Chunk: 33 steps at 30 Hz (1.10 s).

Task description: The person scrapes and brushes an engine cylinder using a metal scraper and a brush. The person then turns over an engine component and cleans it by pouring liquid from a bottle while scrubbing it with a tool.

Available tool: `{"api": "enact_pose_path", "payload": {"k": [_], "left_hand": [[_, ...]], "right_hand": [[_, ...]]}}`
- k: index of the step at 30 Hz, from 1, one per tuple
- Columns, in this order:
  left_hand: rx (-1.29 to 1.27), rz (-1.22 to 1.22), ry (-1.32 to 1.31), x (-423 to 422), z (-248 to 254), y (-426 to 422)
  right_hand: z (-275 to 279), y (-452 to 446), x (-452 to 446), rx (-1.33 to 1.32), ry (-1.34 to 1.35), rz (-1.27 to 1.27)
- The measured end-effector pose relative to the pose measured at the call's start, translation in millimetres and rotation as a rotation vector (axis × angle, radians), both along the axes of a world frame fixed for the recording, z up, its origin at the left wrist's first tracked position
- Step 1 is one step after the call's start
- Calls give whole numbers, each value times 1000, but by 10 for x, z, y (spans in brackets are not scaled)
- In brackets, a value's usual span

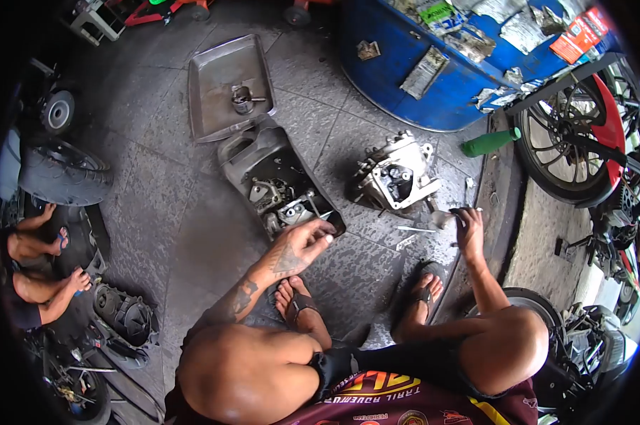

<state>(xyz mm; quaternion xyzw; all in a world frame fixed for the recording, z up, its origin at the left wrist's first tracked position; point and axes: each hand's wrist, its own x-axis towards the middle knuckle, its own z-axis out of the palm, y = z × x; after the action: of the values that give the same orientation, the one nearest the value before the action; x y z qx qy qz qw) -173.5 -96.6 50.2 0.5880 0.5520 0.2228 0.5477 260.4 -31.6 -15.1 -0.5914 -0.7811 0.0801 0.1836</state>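
Observation:
My left hand [302,246] is over the near end of a black cut-open plastic jerrycan [231,164], its fingers curled and thumb close to the fingertips. Anything between them is too small to make out. Inside the jerrycan lie several metal engine parts [263,195]. On the right, my right hand [469,225] has its fingers bent and closed, beside a blurred greyish piece [443,219]; what it grips is unclear. A bare metal engine casing [398,173] stands on the floor between the hands, farther out. A thin white stick [416,229] lies near it.
A metal tray [198,85] holds a small can [242,99]. Behind the casing stands a blue drum [384,78] with a green bottle [491,142] near it. Motorcycles line the right, including a wheel [568,142]. Another person's hand [78,280] shows at left near an engine case [122,312].

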Motion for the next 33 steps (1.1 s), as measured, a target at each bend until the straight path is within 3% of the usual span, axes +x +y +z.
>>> {"api": "enact_pose_path", "payload": {"k": [4, 6, 7, 10, 17, 20, 21, 23, 25, 26, 27, 31, 33], "left_hand": [[59, -46, -45, -84, -52, -86], [51, 208, -116, -379, -319, -8], [101, 393, -312, -540, -674, 64], [41, 507, -389, -832, -308, 510], [-22, 422, -372, -776, -333, 1572], [45, 314, -317, -524, -507, 1729], [41, 289, -257, -427, -416, 1694], [161, 282, -348, -236, -547, 1672], [144, 268, -351, -34, -797, 1676], [211, 197, -257, 62, -584, 1585], [76, 217, -51, 158, -437, 1520], [45, 37, -22, 413, -459, 1514], [46, 2, 37, 497, -489, 1538]], "right_hand": [[370, 167, -229, -10, 15, -14], [436, 241, -344, -20, 27, -2], [499, 267, -449, -117, 114, -41], [538, 404, -575, -384, 160, -212], [451, 342, -850, -524, 438, -324], [361, 338, -928, -579, 689, -468], [223, 334, -922, -611, 780, -507], [-564, 410, -378, -468, 708, -387], [-451, 324, -639, -514, 931, -443], [-172, 264, -859, -593, 1049, -507], [-153, 248, -894, -604, 1042, -490], [-292, 174, -947, -527, 1040, -496], [-78, 123, -1000, -618, 1038, -435]]}}
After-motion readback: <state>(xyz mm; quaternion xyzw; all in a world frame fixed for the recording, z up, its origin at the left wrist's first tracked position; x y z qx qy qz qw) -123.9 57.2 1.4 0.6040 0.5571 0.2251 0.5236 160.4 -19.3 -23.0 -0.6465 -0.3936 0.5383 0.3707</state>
